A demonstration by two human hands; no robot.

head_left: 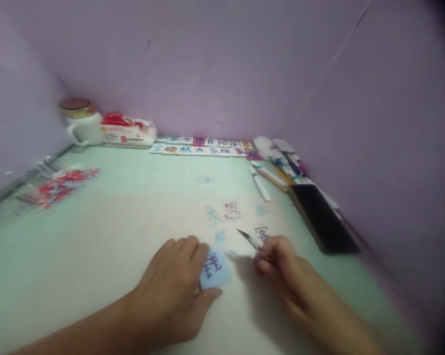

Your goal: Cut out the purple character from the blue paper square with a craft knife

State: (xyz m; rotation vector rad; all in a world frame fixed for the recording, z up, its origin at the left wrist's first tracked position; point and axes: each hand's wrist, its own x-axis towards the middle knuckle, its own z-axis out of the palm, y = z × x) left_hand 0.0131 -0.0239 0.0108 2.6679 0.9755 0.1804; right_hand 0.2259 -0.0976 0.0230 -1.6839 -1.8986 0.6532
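Observation:
My left hand (180, 283) is closed around the left side of a small light-blue card (219, 276) with a purple Chinese character on it, thumb along its lower edge. In my right hand (278, 261) a craft knife (249, 238) is gripped like a pen, its thin pointed blade aimed up and left. The blade is apart from the card. A small blue scrap (233, 253) lies just beyond the card's upper right corner. Characters in blue and purple, among them a purple one (232, 211), are drawn on the white table surface ahead of my hands.
Two rows of lettered cards (203, 150) line the wall. Markers (259, 185) and a dark phone (322, 217) lie at the right. Red and blue scraps (65, 187) lie at the left, near a lidded white mug (84, 125) and a tissue pack (128, 130).

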